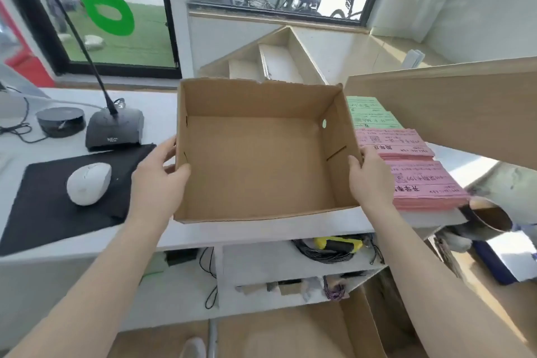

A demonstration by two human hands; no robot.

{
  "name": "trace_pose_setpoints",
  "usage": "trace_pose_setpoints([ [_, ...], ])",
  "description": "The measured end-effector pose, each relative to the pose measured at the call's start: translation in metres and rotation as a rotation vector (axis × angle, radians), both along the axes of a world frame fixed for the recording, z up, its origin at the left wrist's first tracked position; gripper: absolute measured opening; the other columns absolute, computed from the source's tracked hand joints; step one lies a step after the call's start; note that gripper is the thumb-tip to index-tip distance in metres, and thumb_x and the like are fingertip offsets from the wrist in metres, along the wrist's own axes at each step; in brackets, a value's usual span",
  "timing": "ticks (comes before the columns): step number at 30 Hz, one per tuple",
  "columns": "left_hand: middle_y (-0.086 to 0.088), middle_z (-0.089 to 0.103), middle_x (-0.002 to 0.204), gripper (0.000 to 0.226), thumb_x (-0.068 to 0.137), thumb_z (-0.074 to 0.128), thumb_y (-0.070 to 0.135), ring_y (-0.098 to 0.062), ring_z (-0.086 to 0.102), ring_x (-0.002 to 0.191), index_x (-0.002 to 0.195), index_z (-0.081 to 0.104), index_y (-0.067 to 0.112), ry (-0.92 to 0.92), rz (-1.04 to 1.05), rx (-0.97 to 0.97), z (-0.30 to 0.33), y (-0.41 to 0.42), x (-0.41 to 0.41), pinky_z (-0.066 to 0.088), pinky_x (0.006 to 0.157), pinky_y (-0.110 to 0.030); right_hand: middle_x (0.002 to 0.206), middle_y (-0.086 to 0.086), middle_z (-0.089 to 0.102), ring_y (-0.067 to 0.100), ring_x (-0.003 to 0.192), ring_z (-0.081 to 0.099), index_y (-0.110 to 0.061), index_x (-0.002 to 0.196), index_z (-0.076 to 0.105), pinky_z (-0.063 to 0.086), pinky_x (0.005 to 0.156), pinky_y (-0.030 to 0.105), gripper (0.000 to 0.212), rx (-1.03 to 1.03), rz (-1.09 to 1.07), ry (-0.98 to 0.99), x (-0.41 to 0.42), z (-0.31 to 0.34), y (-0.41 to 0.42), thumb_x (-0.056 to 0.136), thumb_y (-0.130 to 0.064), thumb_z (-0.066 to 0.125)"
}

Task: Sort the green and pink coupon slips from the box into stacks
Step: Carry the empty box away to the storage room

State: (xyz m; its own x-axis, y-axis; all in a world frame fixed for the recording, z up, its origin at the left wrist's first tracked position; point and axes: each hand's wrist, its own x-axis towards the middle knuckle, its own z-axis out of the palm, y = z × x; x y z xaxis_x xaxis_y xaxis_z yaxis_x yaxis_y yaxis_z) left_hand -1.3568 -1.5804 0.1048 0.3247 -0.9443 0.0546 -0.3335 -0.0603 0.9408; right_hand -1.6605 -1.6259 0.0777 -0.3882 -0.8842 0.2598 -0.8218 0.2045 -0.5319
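the box (261,166) sits open on the white desk (162,104) with nothing in it, just bare cardboard floor, and both hands have it by the side walls: left hand (158,180) curled over the left wall with the thumb hooked inside, right hand (369,180) clamped on the right wall the same way. the slips are stacked just right of the box, a green stack (372,113) at the back, then a pink stack (398,145), and another pink pile (427,186) nearest. a mouse (88,183) on a black pad (52,206) is off to the left.
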Motion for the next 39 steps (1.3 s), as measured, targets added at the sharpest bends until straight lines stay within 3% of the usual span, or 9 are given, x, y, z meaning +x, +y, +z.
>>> trace_pose_setpoints([
  [4, 0.024, 0.062, 0.108, 0.052, 0.085, 0.055, 0.005, 0.004, 0.059, 0.091, 0.120, 0.056, 0.043, 0.082, 0.201, -0.081, -0.002, 0.081, -0.018, 0.048, 0.078, -0.024, 0.103, 0.009, 0.065, 0.031, 0.092, 0.058, -0.010, 0.120, 0.051, 0.044, 0.073, 0.037, 0.029, -0.095, 0.217, -0.033, -0.008, 0.005, 0.023, 0.096, -0.024, 0.044],
  [7, 0.026, 0.060, 0.110, 0.052, 0.086, 0.054, 0.003, 0.009, 0.059, 0.092, 0.126, 0.054, 0.037, 0.116, 0.373, -0.094, -0.016, 0.145, -0.026, 0.048, 0.088, -0.028, 0.093, 0.008, 0.064, 0.029, 0.085, 0.057, -0.011, 0.111, 0.053, 0.042, 0.069, 0.035, 0.022, -0.094, 0.383, -0.074, 0.003, 0.002, 0.047, 0.095, -0.025, 0.045],
  [10, 0.016, 0.057, 0.122, 0.051, 0.089, 0.055, 0.004, -0.001, 0.056, 0.105, 0.132, 0.049, 0.030, 0.131, 0.556, -0.096, -0.029, 0.213, -0.031, 0.044, 0.096, -0.029, 0.087, 0.007, 0.062, 0.031, 0.083, 0.057, -0.009, 0.108, 0.052, 0.044, 0.072, 0.037, 0.020, -0.070, 0.570, -0.116, 0.025, 0.000, 0.076, 0.094, -0.022, 0.047],
  [14, 0.014, 0.050, 0.121, 0.045, 0.090, 0.055, 0.007, -0.004, 0.050, 0.106, 0.132, 0.045, 0.022, 0.098, 0.875, -0.093, -0.047, 0.300, -0.030, 0.039, 0.090, -0.019, 0.080, 0.001, 0.056, 0.026, 0.074, 0.051, -0.006, 0.107, 0.050, 0.038, 0.066, 0.033, 0.018, -0.093, 0.836, -0.103, 0.076, -0.001, 0.121, 0.096, -0.020, 0.045],
  [22, 0.008, 0.057, 0.109, 0.039, 0.085, 0.059, -0.001, -0.012, 0.055, 0.101, 0.111, 0.050, 0.026, 0.258, 1.342, -0.040, -0.085, 0.482, -0.020, 0.044, 0.093, -0.030, 0.087, 0.001, 0.054, 0.025, 0.079, 0.049, -0.010, 0.107, 0.051, 0.034, 0.067, 0.032, 0.019, 0.190, 1.286, -0.102, 0.213, -0.044, 0.231, 0.096, -0.025, 0.045],
  [26, 0.009, 0.058, 0.107, 0.041, 0.085, 0.059, -0.002, -0.012, 0.056, 0.099, 0.118, 0.053, 0.021, 0.315, 1.588, -0.011, -0.102, 0.584, -0.022, 0.043, 0.087, -0.029, 0.096, 0.004, 0.061, 0.028, 0.087, 0.056, -0.010, 0.114, 0.052, 0.040, 0.069, 0.033, 0.026, 0.327, 1.551, -0.046, 0.290, -0.070, 0.316, 0.095, -0.027, 0.048],
  [29, 0.003, 0.060, 0.111, 0.042, 0.085, 0.057, -0.005, -0.014, 0.057, 0.100, 0.121, 0.055, 0.017, 0.333, 1.709, 0.010, -0.115, 0.650, -0.017, 0.043, 0.087, -0.028, 0.101, 0.008, 0.063, 0.030, 0.091, 0.057, -0.011, 0.115, 0.053, 0.042, 0.072, 0.033, 0.028, 0.390, 1.686, 0.020, 0.339, -0.086, 0.382, 0.094, -0.029, 0.049],
  [34, 0.003, 0.060, 0.112, 0.041, 0.087, 0.052, -0.006, -0.014, 0.057, 0.102, 0.123, 0.054, 0.012, 0.389, 1.845, 0.004, -0.131, 0.741, 0.015, 0.042, 0.089, -0.026, 0.102, 0.005, 0.061, 0.021, 0.084, 0.051, -0.012, 0.114, 0.054, 0.039, 0.072, 0.031, 0.026, 0.469, 1.779, 0.072, 0.409, -0.107, 0.486, 0.093, -0.028, 0.050],
  [39, 0.006, 0.061, 0.108, 0.037, 0.087, 0.049, -0.007, -0.012, 0.058, 0.097, 0.118, 0.054, 0.013, 0.363, 1.930, 0.066, -0.144, 0.836, 0.063, 0.040, 0.083, -0.023, 0.104, 0.008, 0.061, 0.032, 0.093, 0.056, -0.011, 0.115, 0.051, 0.042, 0.075, 0.036, 0.026, 0.484, 1.867, 0.124, 0.479, -0.132, 0.590, 0.094, -0.027, 0.048],
])
